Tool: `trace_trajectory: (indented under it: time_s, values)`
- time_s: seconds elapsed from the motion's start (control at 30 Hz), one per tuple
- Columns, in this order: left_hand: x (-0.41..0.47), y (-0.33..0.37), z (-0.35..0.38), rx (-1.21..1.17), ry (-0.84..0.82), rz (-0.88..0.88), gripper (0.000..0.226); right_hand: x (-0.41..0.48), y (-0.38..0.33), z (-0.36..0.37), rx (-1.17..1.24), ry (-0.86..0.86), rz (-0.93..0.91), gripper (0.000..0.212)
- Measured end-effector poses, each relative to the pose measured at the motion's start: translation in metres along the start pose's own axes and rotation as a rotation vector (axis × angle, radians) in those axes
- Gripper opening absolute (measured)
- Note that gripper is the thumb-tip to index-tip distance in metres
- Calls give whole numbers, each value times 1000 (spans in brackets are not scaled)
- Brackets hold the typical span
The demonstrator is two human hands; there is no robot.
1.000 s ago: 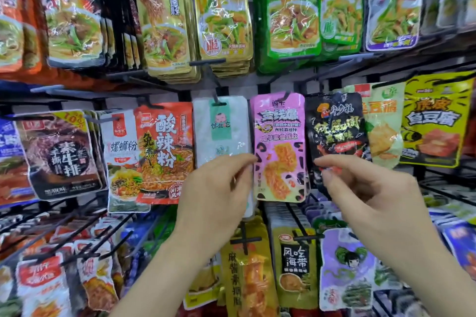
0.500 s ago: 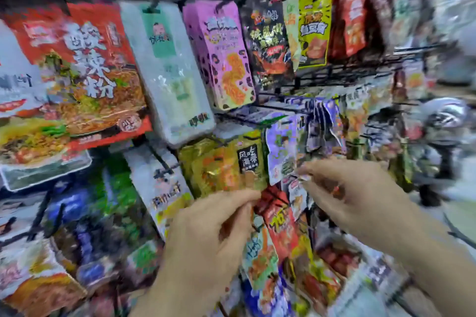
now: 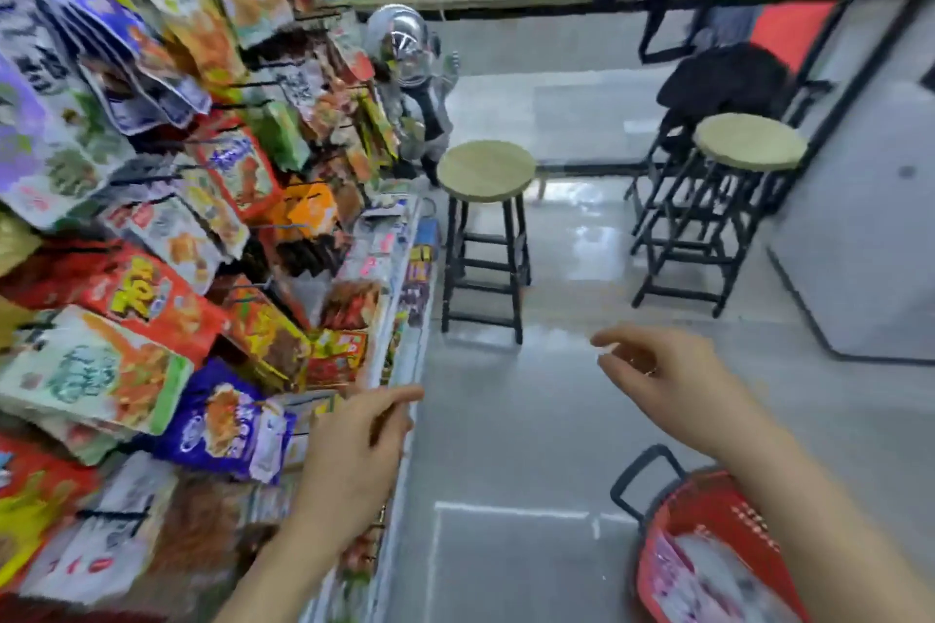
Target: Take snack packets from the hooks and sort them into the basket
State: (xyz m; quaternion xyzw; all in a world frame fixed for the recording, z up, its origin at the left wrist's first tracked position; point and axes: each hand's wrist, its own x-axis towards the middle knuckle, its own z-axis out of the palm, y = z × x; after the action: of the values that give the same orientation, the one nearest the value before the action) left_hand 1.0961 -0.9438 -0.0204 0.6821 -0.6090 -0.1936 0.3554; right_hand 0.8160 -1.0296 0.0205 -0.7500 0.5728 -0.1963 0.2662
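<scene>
Snack packets (image 3: pixel 152 299) on the hooks are sliding leftward as the view is swinging toward the red basket (image 3: pixel 733 516), which is sitting on the floor at lower right, likely kept within reach for dropping packets in. Left hand (image 3: pixel 354 450) and right hand (image 3: pixel 673 385) are hovering loosely curled between rack and basket, seemingly gripping nothing, though blur is obscuring the fingertips.

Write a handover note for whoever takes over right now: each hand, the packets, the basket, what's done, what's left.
Left hand: holds nothing, fingers relaxed, near the rack's lower edge.
Right hand: nothing visible in its grip through the blur, fingers loosely curled, over the floor.
Red basket: bottom right, under the right forearm, with a few blurred packets inside.
Hanging snack packets: many on the hooks at left.
Done: some packets are in the basket.
Left: take more from the hooks and sort them in.
</scene>
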Motion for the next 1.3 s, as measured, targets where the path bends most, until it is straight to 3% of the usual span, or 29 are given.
trace_trajectory:
  time_s: [0.2, 0.47, 0.63, 0.8, 1.03, 1.17, 1.3]
  values:
    - [-52, 47, 130, -116, -226, -94, 44, -135, 159, -31, 279, 195, 385, 17]
    - [-157, 131, 305, -99, -511, -80, 31, -309, 307, -53, 522, 328, 685, 14]
    - [-190, 126, 400, -46, -678, -32, 30, -360, 379, -8, 659, 386, 884, 13]
    - [-196, 68, 526, 15, -831, 50, 26, -365, 460, 93, 712, 423, 1021, 16]
    - [-158, -49, 739, 305, -1100, 287, 41, -296, 617, 253, 545, 109, 902, 25]
    - [-140, -100, 851, 595, -1240, 576, 48, -248, 687, 307, 347, -68, 762, 34]
    - [-139, -158, 929, 974, -1351, 823, 55, -222, 735, 342, 252, -81, 699, 39]
